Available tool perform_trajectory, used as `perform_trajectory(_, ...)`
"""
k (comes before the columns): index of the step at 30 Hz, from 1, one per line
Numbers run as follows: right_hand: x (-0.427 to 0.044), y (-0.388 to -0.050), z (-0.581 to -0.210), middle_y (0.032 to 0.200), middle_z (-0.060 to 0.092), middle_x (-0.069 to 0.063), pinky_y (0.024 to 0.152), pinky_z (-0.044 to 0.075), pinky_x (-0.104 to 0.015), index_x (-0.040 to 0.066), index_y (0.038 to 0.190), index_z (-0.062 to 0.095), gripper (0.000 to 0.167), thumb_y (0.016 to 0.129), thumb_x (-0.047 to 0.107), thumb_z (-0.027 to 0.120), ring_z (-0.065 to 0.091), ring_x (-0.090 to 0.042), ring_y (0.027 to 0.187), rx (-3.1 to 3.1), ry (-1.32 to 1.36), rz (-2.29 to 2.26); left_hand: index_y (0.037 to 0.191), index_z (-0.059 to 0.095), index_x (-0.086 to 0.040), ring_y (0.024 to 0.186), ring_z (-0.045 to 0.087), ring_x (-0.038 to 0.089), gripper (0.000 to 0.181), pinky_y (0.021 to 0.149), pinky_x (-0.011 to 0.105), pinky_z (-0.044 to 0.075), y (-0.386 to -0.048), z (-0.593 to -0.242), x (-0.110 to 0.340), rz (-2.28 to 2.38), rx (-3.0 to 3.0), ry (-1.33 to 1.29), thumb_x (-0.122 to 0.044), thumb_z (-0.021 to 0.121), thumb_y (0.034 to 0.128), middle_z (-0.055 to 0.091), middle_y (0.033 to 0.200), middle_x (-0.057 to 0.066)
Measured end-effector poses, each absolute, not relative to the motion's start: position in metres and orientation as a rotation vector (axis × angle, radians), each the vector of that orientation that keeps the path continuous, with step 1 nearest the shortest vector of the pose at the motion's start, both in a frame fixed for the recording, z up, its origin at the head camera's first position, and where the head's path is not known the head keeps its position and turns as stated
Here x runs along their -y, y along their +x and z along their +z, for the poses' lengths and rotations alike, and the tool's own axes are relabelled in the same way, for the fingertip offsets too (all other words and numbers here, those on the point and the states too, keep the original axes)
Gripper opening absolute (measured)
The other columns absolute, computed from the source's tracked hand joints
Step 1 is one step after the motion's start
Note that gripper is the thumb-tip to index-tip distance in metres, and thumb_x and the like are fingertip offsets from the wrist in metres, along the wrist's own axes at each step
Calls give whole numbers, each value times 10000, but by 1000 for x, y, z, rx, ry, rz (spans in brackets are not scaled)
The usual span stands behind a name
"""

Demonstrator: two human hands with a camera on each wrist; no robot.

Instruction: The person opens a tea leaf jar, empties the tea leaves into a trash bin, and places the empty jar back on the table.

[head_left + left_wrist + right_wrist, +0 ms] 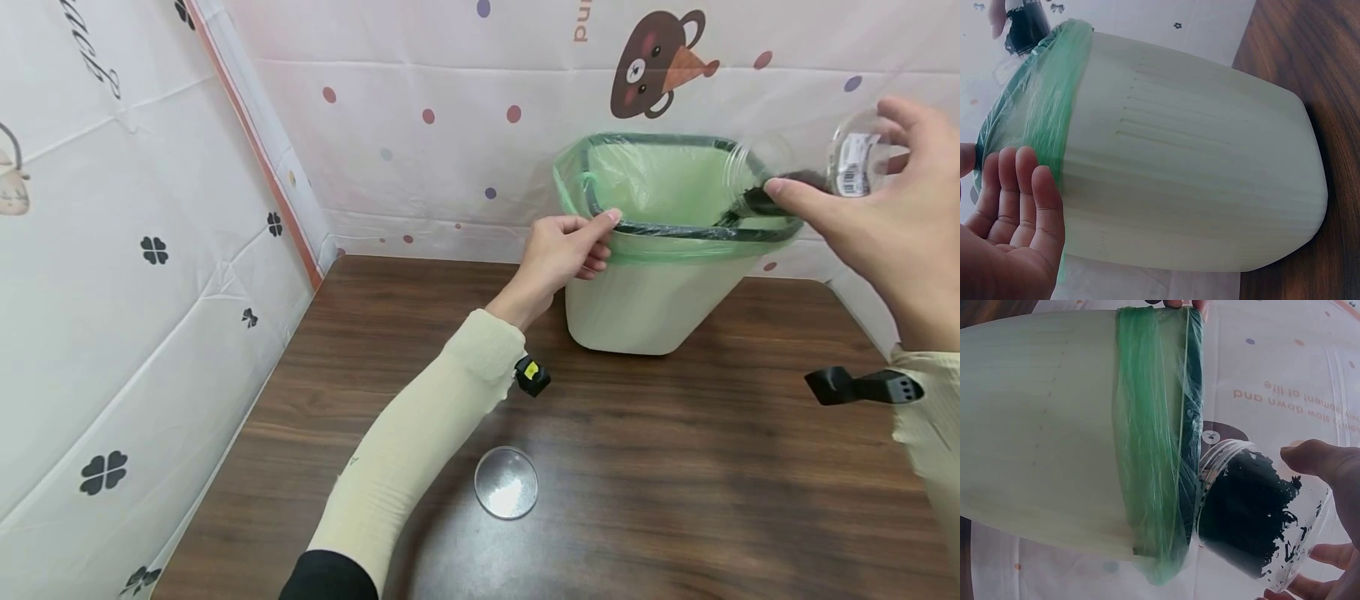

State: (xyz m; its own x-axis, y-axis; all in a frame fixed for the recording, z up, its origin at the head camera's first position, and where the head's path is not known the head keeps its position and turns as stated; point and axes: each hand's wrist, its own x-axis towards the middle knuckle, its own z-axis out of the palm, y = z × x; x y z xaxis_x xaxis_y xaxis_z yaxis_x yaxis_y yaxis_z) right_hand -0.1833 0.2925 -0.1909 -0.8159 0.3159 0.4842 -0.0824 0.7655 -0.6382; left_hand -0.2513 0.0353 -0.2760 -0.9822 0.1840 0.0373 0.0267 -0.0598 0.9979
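A pale green trash bin (637, 308) stands on the table, lined with a thin green bag (645, 179) folded over its dark rim. My left hand (558, 250) holds the rim at the near left corner, thumb on top and fingers along the outside. In my right hand (900, 217) is a clear jar (1254, 515) with a barcode label, tipped on its side with its mouth over the bin's right edge. Dark shreds (1241, 500) fill much of the jar, and some spill from its mouth into the bag. The bin's bottom is hidden in every view.
A round clear lid (506, 483) lies on the brown wood-grain table (637, 508), in front of the bin. Behind the bin hangs a white printed sheet (420, 167) with dots and a bear, and another with clovers (187, 333) covers the left side.
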Motion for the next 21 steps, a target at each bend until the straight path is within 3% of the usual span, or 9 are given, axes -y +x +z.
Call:
perform_trajectory(7,-292,-184,-192,1599,329,1,971,354,-192,330,1576,300,905,821,316,799,337,-149,1334,2374,-176,883,833,732,-72,650,687,191,349,654,321,605,-252,-276,-35,2197,-2073,233,-412,758,906,701,755,83)
perform_trajectory(12,-291,-187,-190,1582,351,-14,964,329,-200,320,1569,324,908,804,298,815,358,-100,1282,2361,-159,882,836,734,-77,648,687,188,345,656,326,605,-252,-276,-35,2198,-2076,235,-414,757,907,701,753,80)
perform_trajectory(21,-289,-195,-185,1552,378,-120,1145,225,-294,270,1556,406,884,782,255,835,308,-162,1375,2360,-83,800,835,732,-73,643,684,186,341,653,326,604,-253,-276,-35,2200,-2063,233,-405,758,908,699,748,83)
